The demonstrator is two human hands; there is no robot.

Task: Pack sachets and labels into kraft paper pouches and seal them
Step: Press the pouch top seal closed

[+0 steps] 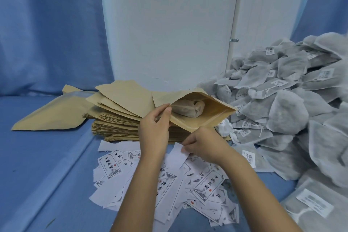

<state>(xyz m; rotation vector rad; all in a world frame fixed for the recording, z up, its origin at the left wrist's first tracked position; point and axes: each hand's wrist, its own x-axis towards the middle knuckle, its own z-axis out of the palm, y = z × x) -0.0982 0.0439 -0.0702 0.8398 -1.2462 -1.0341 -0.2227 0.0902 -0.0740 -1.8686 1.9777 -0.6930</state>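
- Holding a kraft pouch [204,117] at mid-scene with the left hand [154,131], thumb and fingers clamped on the left end of its upper lip, mouth gaping toward the near side.
- Visible inside the open mouth: one pale sachet [188,109], lying toward the left of the pouch.
- Pinching a white label [178,154], blank side up, in the right hand [204,147], fingers drawn together on its edge, just below the pouch's near lip.
- Lying beneath and left of the pouch: a stack of flat pouches [116,124] on the blue surface [47,156].
- Strewn on the near side, under both forearms: loose printed labels [205,184].
- Heaped at right, beside the white panel [169,24]: grey mesh sachets [286,113] bearing small barcode tags.
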